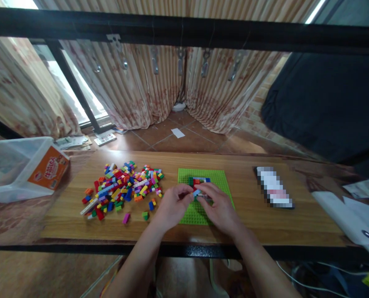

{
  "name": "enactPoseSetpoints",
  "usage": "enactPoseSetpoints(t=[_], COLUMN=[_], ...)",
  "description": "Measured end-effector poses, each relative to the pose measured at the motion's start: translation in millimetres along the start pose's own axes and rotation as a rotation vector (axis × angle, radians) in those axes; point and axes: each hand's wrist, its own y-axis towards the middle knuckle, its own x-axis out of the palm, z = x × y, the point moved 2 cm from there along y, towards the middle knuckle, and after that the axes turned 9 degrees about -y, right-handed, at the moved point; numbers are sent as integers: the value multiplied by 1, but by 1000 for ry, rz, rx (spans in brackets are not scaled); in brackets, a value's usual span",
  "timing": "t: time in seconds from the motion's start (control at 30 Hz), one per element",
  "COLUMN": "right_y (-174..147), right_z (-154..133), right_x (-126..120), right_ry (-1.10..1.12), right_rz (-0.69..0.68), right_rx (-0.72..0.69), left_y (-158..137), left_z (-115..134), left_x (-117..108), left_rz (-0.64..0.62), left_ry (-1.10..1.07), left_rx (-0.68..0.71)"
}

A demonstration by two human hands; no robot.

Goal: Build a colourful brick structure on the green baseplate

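A green studded baseplate (184,174) lies on the board, with a small structure of red, dark green, blue and white toy bricks (199,181) built near its middle. My left hand (176,203) reaches over the plate's left part, thumb and fingers pinched at the structure's near side. From the right comes my right hand (219,206), its thumb and forefinger closing in on the same spot. A small light blue brick (197,192) shows between the fingertips of both hands. My fingers cover part of the structure, and whether the light blue brick touches it I cannot tell.
A heap of loose, many-coloured bricks (122,186) spreads over the wooden board (246,227) to the left. Beyond it a clear plastic tub (13,165) lies tipped. A phone with a blurred screen (274,186) lies at right, near a white device (342,215) with a cable.
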Motion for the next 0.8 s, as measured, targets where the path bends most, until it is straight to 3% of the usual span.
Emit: enactPoseSetpoints(t=[0.33,0.43,0.63,0.8], right_y=[-6,-4,0,-1], right_z=[-1,9,37,40], right_x=[-2,-9,-32,-31], right_ry=[-50,-95,-226,-322], right_rz=[-113,-72,81,53], right_rx=[-53,59,431,517], left_y=[0,2,3,3], left_z=[-1,-3,1,-3], left_x=[1,2,-3,-4], left_rz=[8,27,129,139], left_ry=[145,149,321,458], left_rx=[-51,-44,-27,-36])
